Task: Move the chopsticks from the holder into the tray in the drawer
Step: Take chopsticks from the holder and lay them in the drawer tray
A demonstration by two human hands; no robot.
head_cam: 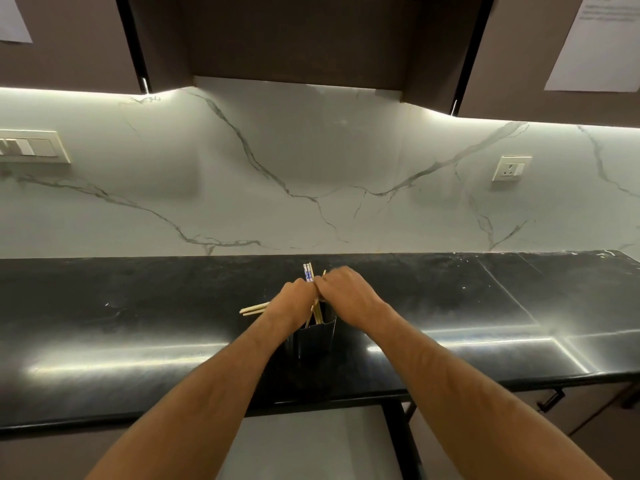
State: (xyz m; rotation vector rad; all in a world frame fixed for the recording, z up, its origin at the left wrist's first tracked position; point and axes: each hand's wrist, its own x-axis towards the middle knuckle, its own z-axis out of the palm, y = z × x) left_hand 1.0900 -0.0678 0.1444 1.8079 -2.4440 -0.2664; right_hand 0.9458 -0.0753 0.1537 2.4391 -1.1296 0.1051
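I inspect the fingers first. On my left hand point(290, 299) they curl around a small bundle of pale wooden chopsticks point(254, 309), whose ends stick out sideways toward nine o'clock from under the hand. The fingers of my right hand point(341, 292) curl over the upright chopsticks in the holder; the fingertips face away from the camera, so I cannot tell how many sticks they pinch. The two hands touch at the knuckles, directly above the holder.

The upright chopsticks point(308, 271) rise at twelve o'clock from the meeting point of the hands. Two of them carry blue and white patterned tops; the others are plain wood. Their lower lengths run down between my wrists into the holder point(317, 336), a dark, upright container with a glossy wall. It stands on the black tabletop point(138, 306), near the front edge, between my forearms.

At six o'clock from the holder, below the tabletop edge, a drawer point(311, 445) stands open, showing a pale grey interior with a dark frame. I cannot make out a tray inside it from this view.

Further out, a white marble-patterned backsplash point(311, 168) runs behind the tabletop. It carries a switch panel point(33, 146) at ten o'clock and a socket point(511, 168) at two o'clock. Dark cabinets point(301, 39) hang above, with a paper sheet point(599, 43) on the right door.
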